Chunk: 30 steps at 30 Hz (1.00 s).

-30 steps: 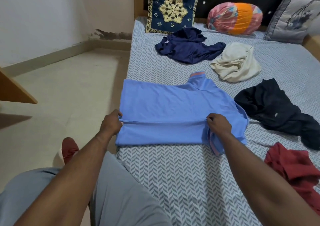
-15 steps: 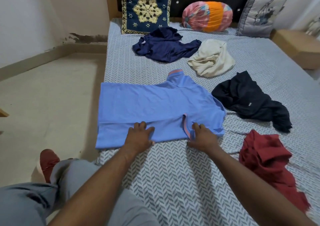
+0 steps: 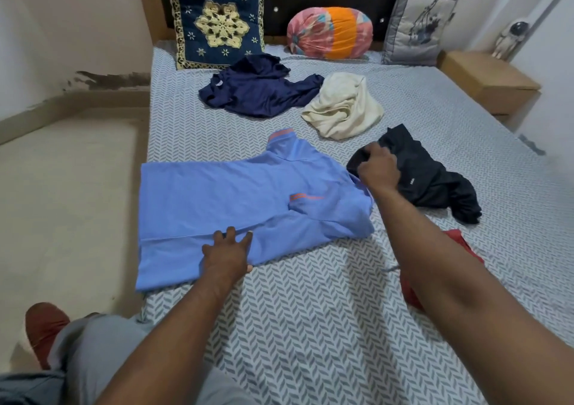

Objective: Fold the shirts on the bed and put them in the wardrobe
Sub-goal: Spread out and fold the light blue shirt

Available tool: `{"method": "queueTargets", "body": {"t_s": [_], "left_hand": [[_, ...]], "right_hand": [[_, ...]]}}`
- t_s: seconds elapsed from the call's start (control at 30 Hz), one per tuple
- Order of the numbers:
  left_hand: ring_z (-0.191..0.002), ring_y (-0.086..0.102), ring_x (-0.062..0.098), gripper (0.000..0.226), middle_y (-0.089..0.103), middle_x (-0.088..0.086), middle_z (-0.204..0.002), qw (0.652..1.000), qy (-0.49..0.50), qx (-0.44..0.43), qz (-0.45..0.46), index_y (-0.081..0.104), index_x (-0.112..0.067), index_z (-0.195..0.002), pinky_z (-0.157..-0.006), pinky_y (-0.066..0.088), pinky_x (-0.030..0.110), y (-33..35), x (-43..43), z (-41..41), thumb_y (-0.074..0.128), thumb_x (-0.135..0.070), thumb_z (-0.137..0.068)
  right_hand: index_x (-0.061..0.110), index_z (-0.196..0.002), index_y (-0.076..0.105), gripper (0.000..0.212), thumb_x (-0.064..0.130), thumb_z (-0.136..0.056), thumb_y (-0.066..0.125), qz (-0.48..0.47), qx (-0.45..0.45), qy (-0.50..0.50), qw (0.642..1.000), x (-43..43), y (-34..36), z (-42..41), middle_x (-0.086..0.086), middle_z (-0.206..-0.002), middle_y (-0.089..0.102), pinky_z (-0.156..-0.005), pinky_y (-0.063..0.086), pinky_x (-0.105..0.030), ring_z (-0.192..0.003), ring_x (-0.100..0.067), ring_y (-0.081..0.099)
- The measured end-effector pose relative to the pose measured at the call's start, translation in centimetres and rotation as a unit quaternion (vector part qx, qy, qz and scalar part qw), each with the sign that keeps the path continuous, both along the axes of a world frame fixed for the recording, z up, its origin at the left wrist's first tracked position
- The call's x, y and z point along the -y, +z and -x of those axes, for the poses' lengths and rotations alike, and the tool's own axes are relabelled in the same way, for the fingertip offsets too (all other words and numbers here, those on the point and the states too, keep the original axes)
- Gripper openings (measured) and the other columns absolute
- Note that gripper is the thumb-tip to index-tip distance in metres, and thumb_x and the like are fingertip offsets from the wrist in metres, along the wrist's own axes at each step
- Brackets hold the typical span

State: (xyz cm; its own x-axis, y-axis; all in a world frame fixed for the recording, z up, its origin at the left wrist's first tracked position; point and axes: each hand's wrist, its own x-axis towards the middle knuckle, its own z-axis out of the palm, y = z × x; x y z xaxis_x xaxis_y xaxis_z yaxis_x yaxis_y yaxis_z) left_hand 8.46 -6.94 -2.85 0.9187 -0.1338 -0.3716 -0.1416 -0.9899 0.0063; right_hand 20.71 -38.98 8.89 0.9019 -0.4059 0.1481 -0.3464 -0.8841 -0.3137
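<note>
A light blue polo shirt lies flat on the bed, its near side folded over and one orange-trimmed sleeve folded onto the body. My left hand presses flat on the folded near edge, fingers spread. My right hand is curled at the shirt's far right corner and grips the blue sleeve edge there, right beside a crumpled black shirt. A navy shirt, a cream shirt and a red shirt, partly hidden by my right forearm, lie crumpled on the bed.
Three cushions lean on the headboard: a navy patterned cushion, a pink-orange round cushion and a grey cushion. A wooden bedside table stands at the right. Bare floor lies left of the bed. My knee rests at the bed's edge.
My right hand left the near folded edge and went up to the shirt's far right corner by the black shirt. The near sleeve now lies folded on the body. My left hand stays pressing.
</note>
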Motion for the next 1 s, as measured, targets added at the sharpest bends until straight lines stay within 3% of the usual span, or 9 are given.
{"method": "queueTargets", "body": {"t_s": [0.2, 0.3, 0.4, 0.5, 0.57, 0.67, 0.77, 0.87, 1.0], "left_hand": [[-0.135, 0.021, 0.037, 0.090, 0.014, 0.010, -0.151, 1.000, 0.003, -0.023, -0.005, 0.006, -0.039, -0.153, -0.099, 0.040, 0.051, 0.5, 0.3, -0.6, 0.063, -0.056, -0.084], [-0.133, 0.022, 0.037, 0.092, 0.014, 0.010, -0.150, 1.000, 0.001, -0.027, -0.007, 0.005, -0.039, -0.153, -0.099, 0.040, 0.051, 0.7, 0.3, -0.6, 0.063, -0.057, -0.084], [-0.133, 0.022, 0.038, 0.091, 0.014, 0.011, -0.149, 1.000, -0.005, -0.023, -0.017, 0.004, -0.038, -0.154, -0.099, 0.039, 0.051, 0.7, 0.4, -0.6, 0.060, -0.059, -0.086], [-0.133, 0.022, 0.037, 0.092, 0.015, 0.012, -0.149, 1.000, -0.012, -0.014, -0.019, 0.003, -0.036, -0.154, -0.100, 0.037, 0.051, 0.6, 0.3, -0.6, 0.059, -0.061, -0.086], [-0.133, 0.022, 0.037, 0.092, 0.015, 0.012, -0.149, 1.000, -0.019, -0.012, -0.017, 0.004, -0.036, -0.154, -0.101, 0.037, 0.051, 0.4, 0.2, -0.7, 0.059, -0.062, -0.085], [-0.130, 0.027, 0.036, 0.093, 0.021, 0.011, -0.146, 0.999, -0.037, -0.006, 0.000, 0.009, -0.035, -0.154, -0.100, 0.037, 0.048, 0.0, -0.5, -0.9, 0.060, -0.064, -0.082], [-0.120, 0.037, 0.032, 0.083, 0.034, 0.008, -0.137, 0.998, -0.058, 0.020, 0.035, 0.023, -0.034, -0.151, -0.094, 0.042, 0.042, 0.1, -2.1, -1.4, 0.055, -0.068, -0.083], [-0.113, 0.043, 0.031, 0.066, 0.042, 0.008, -0.129, 0.996, -0.031, 0.050, 0.066, 0.035, -0.030, -0.146, -0.087, 0.040, 0.040, 0.1, -4.4, -1.7, 0.050, -0.062, -0.090], [-0.090, 0.053, 0.035, 0.041, 0.054, 0.013, -0.100, 0.992, -0.007, 0.108, 0.067, 0.060, -0.017, -0.115, -0.071, 0.047, 0.043, -0.3, -8.1, -2.9, 0.067, -0.045, -0.085]], "right_hand": [[0.009, -0.079, 0.054, 0.016, 0.021, -0.068, 0.054, -0.094, -0.315, -0.019, 0.944, 4.5, -6.9, 3.4, -0.016, -0.083, 0.062, -0.060, 0.046, -0.027, -0.063, -0.027, 0.056], [0.011, -0.083, 0.059, 0.013, 0.015, -0.071, 0.059, -0.141, -0.286, -0.031, 0.947, 5.3, -9.0, 5.7, -0.015, -0.075, 0.057, -0.054, 0.047, -0.030, -0.059, -0.027, 0.056], [0.013, -0.079, 0.061, 0.007, 0.018, -0.075, 0.059, -0.152, -0.215, -0.068, 0.962, 5.2, -8.6, 6.8, -0.014, -0.091, 0.064, -0.077, 0.053, -0.037, -0.087, -0.033, 0.065], [0.018, -0.112, 0.059, 0.026, 0.022, -0.087, 0.057, -0.096, -0.201, -0.112, 0.968, 4.6, -8.6, 6.7, -0.015, -0.121, 0.055, -0.089, 0.045, -0.042, -0.112, -0.037, 0.058], [0.016, -0.120, 0.052, 0.036, 0.021, -0.085, 0.059, -0.080, -0.158, -0.087, 0.980, 3.0, -8.8, 6.5, -0.015, -0.124, 0.052, -0.087, 0.045, -0.043, -0.111, -0.036, 0.058], [0.015, -0.102, 0.058, 0.022, 0.019, -0.081, 0.063, -0.120, -0.059, 0.022, 0.991, -1.2, -9.0, 5.9, -0.012, -0.102, 0.062, -0.074, 0.044, -0.037, -0.093, -0.032, 0.062], [0.014, -0.103, 0.065, 0.028, 0.029, -0.081, 0.065, -0.156, -0.108, 0.171, 0.967, -4.3, -10.4, 4.8, -0.008, -0.081, 0.063, -0.069, 0.042, -0.032, -0.085, -0.029, 0.063], [0.008, -0.115, 0.055, 0.045, 0.036, -0.082, 0.066, -0.103, -0.224, 0.196, 0.949, -5.0, -12.0, 3.3, -0.018, -0.105, 0.058, -0.081, 0.042, -0.035, -0.105, -0.034, 0.056], [0.009, -0.115, 0.055, 0.033, 0.023, -0.086, 0.061, -0.053, -0.127, 0.122, 0.983, -8.1, -11.2, 1.9, -0.016, -0.116, 0.055, -0.085, 0.046, -0.043, -0.108, -0.037, 0.055]]}}
